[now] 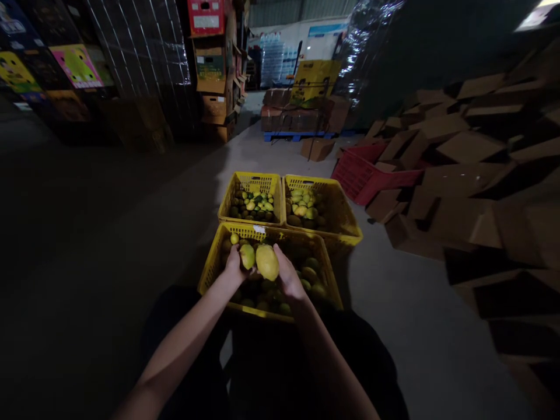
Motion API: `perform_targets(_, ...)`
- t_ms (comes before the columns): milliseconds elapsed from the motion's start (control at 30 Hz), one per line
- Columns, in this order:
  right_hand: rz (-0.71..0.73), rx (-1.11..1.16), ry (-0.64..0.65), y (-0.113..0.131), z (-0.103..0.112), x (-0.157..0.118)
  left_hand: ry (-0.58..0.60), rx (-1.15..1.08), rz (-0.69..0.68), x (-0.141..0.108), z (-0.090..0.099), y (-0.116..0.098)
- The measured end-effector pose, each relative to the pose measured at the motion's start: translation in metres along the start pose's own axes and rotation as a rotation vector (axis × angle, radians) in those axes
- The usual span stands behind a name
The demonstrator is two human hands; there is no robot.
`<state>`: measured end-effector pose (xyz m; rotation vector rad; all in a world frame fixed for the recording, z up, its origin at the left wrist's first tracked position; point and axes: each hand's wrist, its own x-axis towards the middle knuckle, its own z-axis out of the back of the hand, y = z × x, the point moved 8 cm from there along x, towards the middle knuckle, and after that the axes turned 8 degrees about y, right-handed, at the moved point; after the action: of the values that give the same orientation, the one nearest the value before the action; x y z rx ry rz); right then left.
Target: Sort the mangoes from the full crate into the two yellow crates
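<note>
Over the near yellow crate [262, 315], my two hands are held close together. My left hand [235, 265] is closed on a smaller green-yellow lemon [247, 256]. Beside it, a larger yellow lemon [267, 262] sits in my right hand [287, 273], whose fingers are partly hidden behind the fruit. A small yellow lemon [234, 238] lies at the crate's back left, and several dark greenish fruits [310, 275] fill the shaded inside. Behind stand a yellow crate [224, 201] of small yellow and green fruits and another yellow crate [343, 216] with larger ones.
To the right, a red crate [359, 178] stands against a large heap of cardboard boxes [468, 181]. Stacked cartons [214, 108] rise at the back left. Farther back, a blue pallet [293, 137] bears boxes, with a yellow carton [314, 81] on top. Grey floor [376, 303] surrounds the crates.
</note>
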<state>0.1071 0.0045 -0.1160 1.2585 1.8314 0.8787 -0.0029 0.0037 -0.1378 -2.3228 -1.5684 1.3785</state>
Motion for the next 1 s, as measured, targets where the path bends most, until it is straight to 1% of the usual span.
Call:
perform_targets(67, 0.013, 0.036, -0.025, 0.002, 0.002, -0.002, 0.033, -0.007, -0.001, 0.002, -0.003, -0.001)
perform_targets(133, 0.046, 0.068, -0.025, 0.007, 0.002, -0.003, 0.074, -0.014, -0.011, 0.0, -0.008, -0.003)
perform_targets(167, 0.041, 0.089, -0.026, 0.009, 0.002, -0.003, 0.094, -0.014, -0.014, -0.002, -0.01, -0.004)
perform_targets(267, -0.082, 0.164, -0.038, 0.002, 0.004, -0.001, 0.155, 0.005, -0.011, -0.01, -0.017, -0.008)
perform_targets(333, -0.165, 0.188, -0.026, -0.004, 0.003, 0.001, 0.238, 0.013, -0.001, -0.015, -0.023, -0.01)
perform_targets(400, -0.189, 0.193, 0.003, -0.006, 0.001, 0.002, 0.339, 0.005, 0.008, -0.019, -0.031, -0.011)
perform_targets(467, -0.181, 0.202, 0.039, -0.006, -0.005, 0.001, 0.389, 0.001, 0.014, -0.021, -0.034, -0.012)
perform_targets(567, -0.133, 0.195, 0.092, 0.001, -0.013, -0.003, 0.327, 0.01, 0.004, -0.019, -0.029, -0.013)
perform_targets(667, -0.089, 0.152, 0.083, 0.01, -0.014, -0.007, 0.293, -0.005, 0.006, -0.018, -0.026, -0.014)
perform_targets(767, -0.128, 0.178, 0.041, 0.01, -0.01, -0.008, 0.296, -0.005, 0.009, -0.021, -0.028, -0.015)
perform_targets(867, -0.198, 0.216, 0.052, 0.004, -0.009, -0.007, 0.32, 0.081, -0.014, -0.025, -0.031, -0.019)
perform_targets(933, -0.212, 0.209, 0.046, 0.002, -0.008, -0.006, 0.342, 0.151, 0.003, -0.027, -0.033, -0.018)
perform_targets(1000, -0.224, 0.202, 0.025, 0.0, -0.006, -0.006, 0.333, 0.182, 0.032, -0.026, -0.032, -0.017)
